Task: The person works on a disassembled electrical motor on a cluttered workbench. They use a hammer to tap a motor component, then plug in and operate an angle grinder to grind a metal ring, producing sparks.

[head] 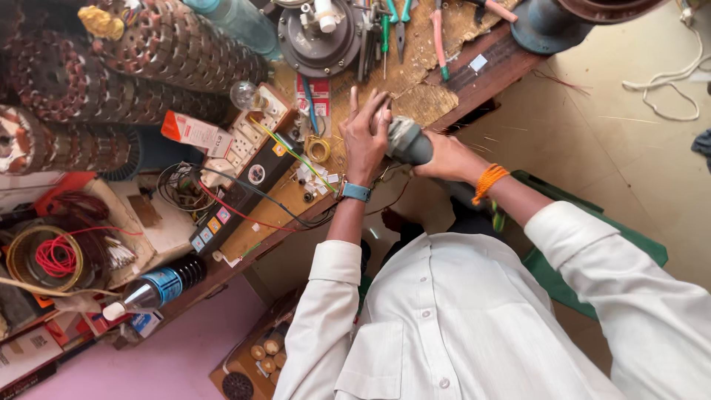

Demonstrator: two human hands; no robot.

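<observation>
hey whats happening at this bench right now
A person in a white shirt sits at a cluttered wooden workbench, holding a small grey cylindrical part at its edge. The left hand lies flat over one end and the right hand grips the other. Around them lie pliers, stacked copper-wound motor cores, a switch board and a coil of red wire.

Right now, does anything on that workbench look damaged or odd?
Yes. The brown covering on the bench top is torn and ragged just beyond the grey cylinder held by the left hand and right hand.
</observation>
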